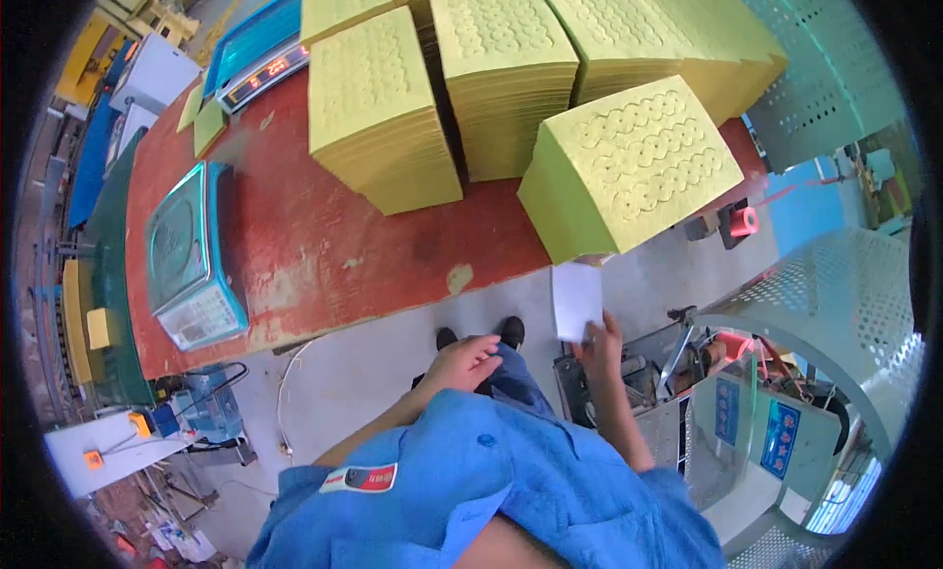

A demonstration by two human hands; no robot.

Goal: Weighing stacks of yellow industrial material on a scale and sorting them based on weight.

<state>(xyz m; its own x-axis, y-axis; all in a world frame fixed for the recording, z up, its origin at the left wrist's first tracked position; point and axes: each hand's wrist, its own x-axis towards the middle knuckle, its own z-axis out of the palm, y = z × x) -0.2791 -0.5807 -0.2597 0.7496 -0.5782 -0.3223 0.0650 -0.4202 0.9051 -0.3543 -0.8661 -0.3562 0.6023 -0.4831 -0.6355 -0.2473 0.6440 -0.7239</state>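
Nearest to us, our left hand (464, 361) hangs loosely curled and holds nothing, in front of our blue work shirt (491, 481) and above the grey floor. Our right hand (601, 345) pinches the lower edge of a single white sheet (577, 300), holding it upright just below the near edge of the red table (324, 245). We judge the sheet has not yet been set down anywhere; it hangs in the air just under the overhanging near corner of the closest stack of yellow embossed sheets (629, 166).

Further along the table, three more yellow stacks (378, 108) stand side by side toward the far edge, all tall and squared. A blue-rimmed scale (187, 260) sits at the left end with its pan bare, and a second scale (257, 54) at the far left corner.

What is printed on the white sheet we cannot make out. The machine to our right (678, 358) is partly hidden by our arm and a perforated metal guard (845, 304).
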